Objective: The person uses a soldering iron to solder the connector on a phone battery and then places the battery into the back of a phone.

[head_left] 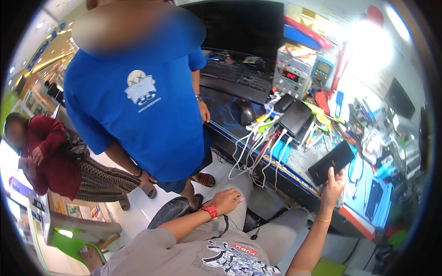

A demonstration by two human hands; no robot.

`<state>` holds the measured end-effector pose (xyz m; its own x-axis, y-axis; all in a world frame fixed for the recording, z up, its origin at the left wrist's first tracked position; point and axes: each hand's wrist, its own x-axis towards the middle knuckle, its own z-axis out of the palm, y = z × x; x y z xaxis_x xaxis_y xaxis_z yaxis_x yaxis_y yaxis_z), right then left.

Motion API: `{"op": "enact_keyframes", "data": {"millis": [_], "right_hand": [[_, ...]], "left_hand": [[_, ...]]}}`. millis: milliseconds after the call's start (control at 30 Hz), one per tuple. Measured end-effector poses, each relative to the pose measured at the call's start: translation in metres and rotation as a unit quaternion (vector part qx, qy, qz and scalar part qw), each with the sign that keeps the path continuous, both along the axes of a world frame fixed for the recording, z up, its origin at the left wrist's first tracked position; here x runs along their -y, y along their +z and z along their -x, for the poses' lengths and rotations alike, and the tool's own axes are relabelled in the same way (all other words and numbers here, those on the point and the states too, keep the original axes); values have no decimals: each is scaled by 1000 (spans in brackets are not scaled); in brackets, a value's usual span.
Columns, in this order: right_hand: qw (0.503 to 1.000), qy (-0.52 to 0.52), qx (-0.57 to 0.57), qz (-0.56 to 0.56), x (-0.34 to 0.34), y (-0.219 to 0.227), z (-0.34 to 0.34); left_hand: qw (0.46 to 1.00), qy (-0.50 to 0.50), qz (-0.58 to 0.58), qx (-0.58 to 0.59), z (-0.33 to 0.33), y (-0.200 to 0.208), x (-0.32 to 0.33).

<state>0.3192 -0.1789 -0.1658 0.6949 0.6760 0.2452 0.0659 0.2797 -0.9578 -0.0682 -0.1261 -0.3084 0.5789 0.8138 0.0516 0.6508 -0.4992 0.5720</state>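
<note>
My right hand holds a dark flat smartphone by its lower right edge, the thumb on its black face and the other fingers partly behind it. The phone is tilted above the front of the workbench, next to a light blue work mat. My left hand rests on my left thigh, holding nothing, its fingers loosely bent and a little apart. A red watch sits on that wrist.
White cables hang over the bench edge beside a black power bank. Farther back are a power supply, a multimeter, a mouse and a keyboard. A person in a blue shirt stands close at the left.
</note>
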Motion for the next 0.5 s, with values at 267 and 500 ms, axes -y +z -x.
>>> {"op": "enact_keyframes", "data": {"millis": [267,500], "right_hand": [[998,9,13,-65,-4,-8,-1],[997,63,-41,-15,32,55,69]], "left_hand": [[998,-14,60,1,-13,-4,-4],[927,-164,101,322,-104,161,-6]]}}
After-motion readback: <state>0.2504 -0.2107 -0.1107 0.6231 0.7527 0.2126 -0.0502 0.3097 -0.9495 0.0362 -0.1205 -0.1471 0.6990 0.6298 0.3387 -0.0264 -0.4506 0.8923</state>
